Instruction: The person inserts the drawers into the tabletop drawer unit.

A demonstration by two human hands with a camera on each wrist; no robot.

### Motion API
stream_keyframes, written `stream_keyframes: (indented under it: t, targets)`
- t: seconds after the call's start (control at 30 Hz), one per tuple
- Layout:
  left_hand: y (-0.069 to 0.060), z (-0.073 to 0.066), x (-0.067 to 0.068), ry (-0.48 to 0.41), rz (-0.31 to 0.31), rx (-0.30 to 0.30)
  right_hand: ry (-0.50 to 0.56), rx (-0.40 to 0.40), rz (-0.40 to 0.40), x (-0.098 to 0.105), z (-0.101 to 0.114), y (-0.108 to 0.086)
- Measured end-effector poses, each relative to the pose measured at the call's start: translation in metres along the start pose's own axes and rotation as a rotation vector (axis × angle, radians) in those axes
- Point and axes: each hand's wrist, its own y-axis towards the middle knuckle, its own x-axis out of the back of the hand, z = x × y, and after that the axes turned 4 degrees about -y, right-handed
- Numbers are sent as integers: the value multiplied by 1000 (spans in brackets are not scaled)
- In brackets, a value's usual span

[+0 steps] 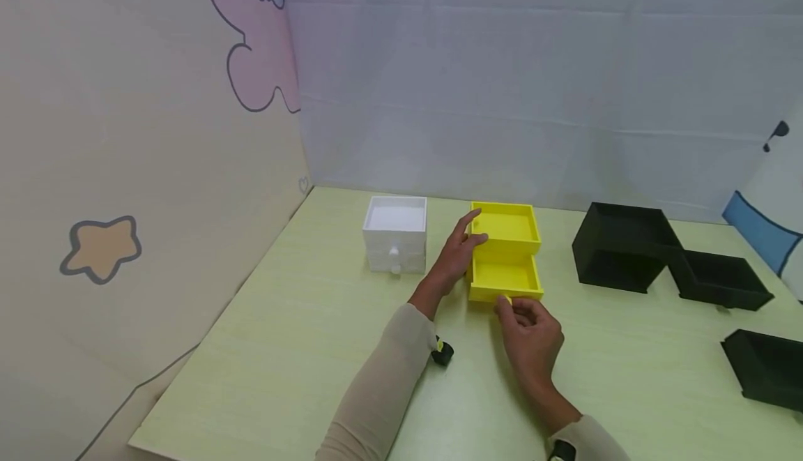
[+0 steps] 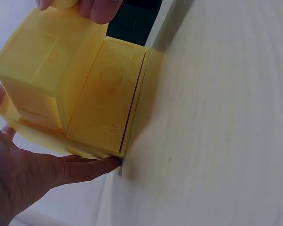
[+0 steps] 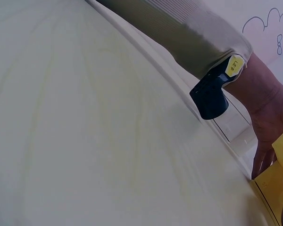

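A yellow drawer box [image 1: 507, 222] stands on the table, its upper drawer [image 1: 504, 276] pulled out toward me. In the left wrist view a closed lower drawer [image 2: 104, 99] sits beneath it, flush with the front. My left hand [image 1: 453, 257] lies along the box's left side, fingers mostly straight, with thumb and index finger touching the top. With thumb and fingers, my right hand [image 1: 533, 339] pinches the upper drawer's round knob [image 2: 63, 3]. The right wrist view shows only a bit of the right hand at its edge.
A white drawer box [image 1: 395, 234] stands left of the yellow one. To the right is a black box frame [image 1: 627, 238], with one black drawer [image 1: 721, 276] beside it and another black drawer [image 1: 771, 367] nearer me. A cloth wall [image 1: 533, 84] borders the table's back.
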Motion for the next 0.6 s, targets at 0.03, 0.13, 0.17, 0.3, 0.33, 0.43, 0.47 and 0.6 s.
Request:
stream_keyframes:
  t: [0.03,0.13,0.17,0.3,0.33,0.43,0.47,0.6]
  targets:
    - [0,0,0,0,0,2,0,1,-5,0,0,0]
    - [0,1,-1,4,-4,5,3,9,-11,-1,-1,0]
    - [0,1,0,2,-5,6,5,10,-10,-1,0,1]
    - [0,3,0,-1,-2,7,17,5,-9,-3,0,1]
    - [0,3,0,-3,-1,7,19,2,-9,-3,0,1]
    - [0,3,0,0,0,4,30,5,-10,-4,1,2]
    - [0,2,0,1,-1,2,32,8,-10,-4,1,2]
    - [0,1,0,6,1,2,37,14,-12,-5,1,3]
